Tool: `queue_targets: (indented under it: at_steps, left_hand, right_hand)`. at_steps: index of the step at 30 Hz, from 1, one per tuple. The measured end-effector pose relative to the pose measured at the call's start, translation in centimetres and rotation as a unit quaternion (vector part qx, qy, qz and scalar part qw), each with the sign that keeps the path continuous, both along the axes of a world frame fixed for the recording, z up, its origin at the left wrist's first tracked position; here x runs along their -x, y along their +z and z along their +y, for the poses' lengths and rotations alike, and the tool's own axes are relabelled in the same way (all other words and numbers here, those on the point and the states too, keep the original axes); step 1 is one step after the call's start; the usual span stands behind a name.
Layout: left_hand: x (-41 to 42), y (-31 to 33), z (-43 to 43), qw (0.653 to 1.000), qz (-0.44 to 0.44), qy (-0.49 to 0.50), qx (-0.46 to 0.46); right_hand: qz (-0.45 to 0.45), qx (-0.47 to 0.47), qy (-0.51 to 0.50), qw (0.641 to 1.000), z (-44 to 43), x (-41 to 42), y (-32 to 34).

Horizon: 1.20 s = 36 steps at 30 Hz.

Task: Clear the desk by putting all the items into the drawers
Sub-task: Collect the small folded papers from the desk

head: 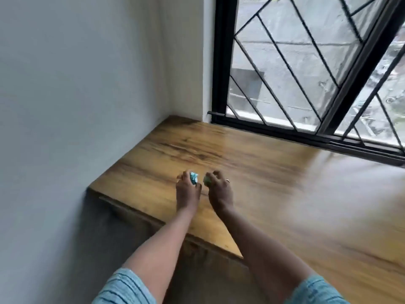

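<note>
Desk [285, 183] (wooden) against wall [65, 106] and barred window [306, 73]

The wooden desk [285, 194] spreads beneath both hands, its grain streaked brown. Its front edge passes under the forearms, behind the wrists, and its end meets the wall [65, 106] to the left of the left hand [188, 191]. To the right of the right hand [219, 191] the top runs on, blurred. The left hand pinches a small teal object [194, 178] and the right a green object [207, 181], both low over the wood. Whether either rests on it cannot be told.
</note>
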<state>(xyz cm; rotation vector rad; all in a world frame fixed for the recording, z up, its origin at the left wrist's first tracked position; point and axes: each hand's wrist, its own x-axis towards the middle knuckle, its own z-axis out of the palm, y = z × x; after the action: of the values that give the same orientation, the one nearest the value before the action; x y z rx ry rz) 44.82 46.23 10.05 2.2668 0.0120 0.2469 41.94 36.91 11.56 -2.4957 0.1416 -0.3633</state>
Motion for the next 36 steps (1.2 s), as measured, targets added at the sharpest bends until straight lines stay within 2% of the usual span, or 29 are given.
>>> queue_targets:
  at_steps: [3, 7, 12, 17, 20, 22, 26, 30, 36]
  left_hand:
    - [3.9, -0.4, 7.7, 0.998, -0.015, 0.056, 0.015]
    - [8.6, -2.5, 16.7, 0.989, 0.010, 0.140, 0.036]
    - [12.2, -7.7, 23.7, 0.970, 0.130, 0.206, 0.027]
    - [13.7, -15.9, 25.8, 0.909, 0.332, 0.245, 0.058]
    - [13.7, -21.6, 26.2, 0.871, 0.409, 0.245, 0.117]
    - [13.2, -25.3, 26.3, 0.839, 0.449, 0.260, 0.165]
    - [11.9, -31.5, 26.6, 0.813, 0.476, 0.271, 0.196]
    - [10.6, -36.4, 27.0, 0.798, 0.477, 0.289, 0.226]
    - [11.7, -39.0, 26.4, 0.794, 0.480, 0.305, 0.216]
  right_hand:
    - [-0.001, 0.002, 0.076, 0.997, 7.5, 2.4, -0.3]
    - [0.026, 0.014, 0.181, 0.983, 15.7, 6.0, -1.9]
    - [0.095, 0.066, 0.274, 0.955, 22.2, 8.3, -6.6]
    - [0.262, 0.030, 0.239, 0.935, 24.9, 7.5, -14.5]
    - [0.351, 0.016, 0.222, 0.910, 25.6, 6.4, -20.4]
    - [0.380, 0.007, 0.194, 0.904, 26.0, 5.6, -24.4]
    - [0.406, 0.001, 0.162, 0.899, 26.4, 3.4, -31.1]
    - [0.421, -0.001, 0.180, 0.889, 26.8, 1.3, -36.1]
    - [0.441, 0.028, 0.181, 0.879, 26.4, 2.0, -39.2]
